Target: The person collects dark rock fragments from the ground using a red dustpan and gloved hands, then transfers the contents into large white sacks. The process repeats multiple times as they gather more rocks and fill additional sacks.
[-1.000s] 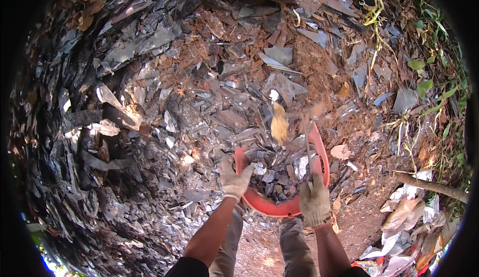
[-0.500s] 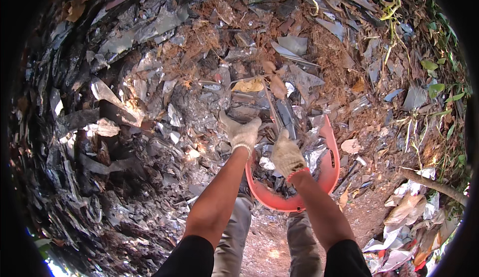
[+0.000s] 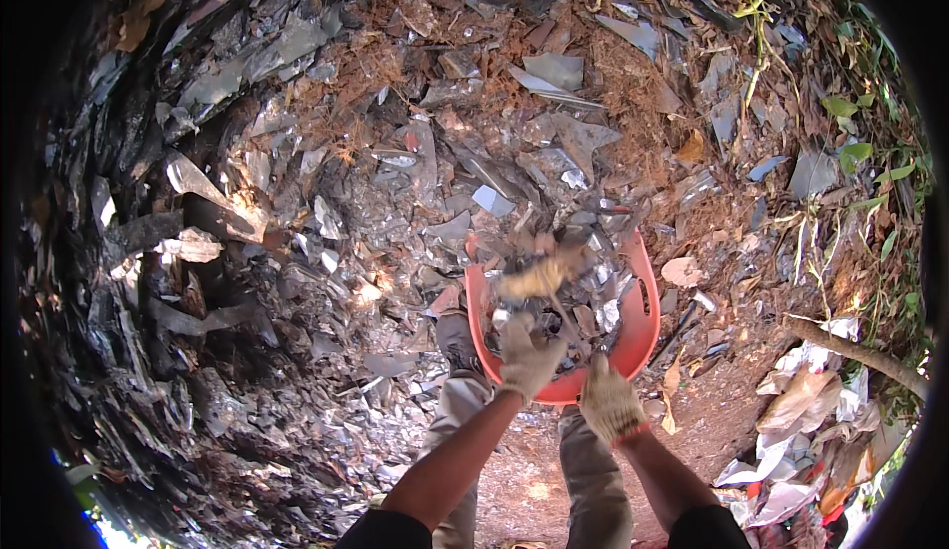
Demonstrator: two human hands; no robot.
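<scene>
A red plastic scoop basket holds dark, shiny shards between my legs. My left hand, in a pale knit glove, reaches inside its left half with fingers apart, below a blurred yellowish piece among the debris. My right hand, also gloved, is at the front rim, closed on a thin rod-like tool that angles up into the basket. The tool's far end is smeared by motion and hard to make out.
Broken shards and reddish soil cover the heaped ground ahead and left. A branch lies at right beside crumpled scraps. Vines and leaves border the right side. My trouser legs stand below the basket.
Both hands reached forward half a second ago and are now pulled back into the basket area, with the tool. The yellowish piece and loose debris have shifted toward me into the basket.
</scene>
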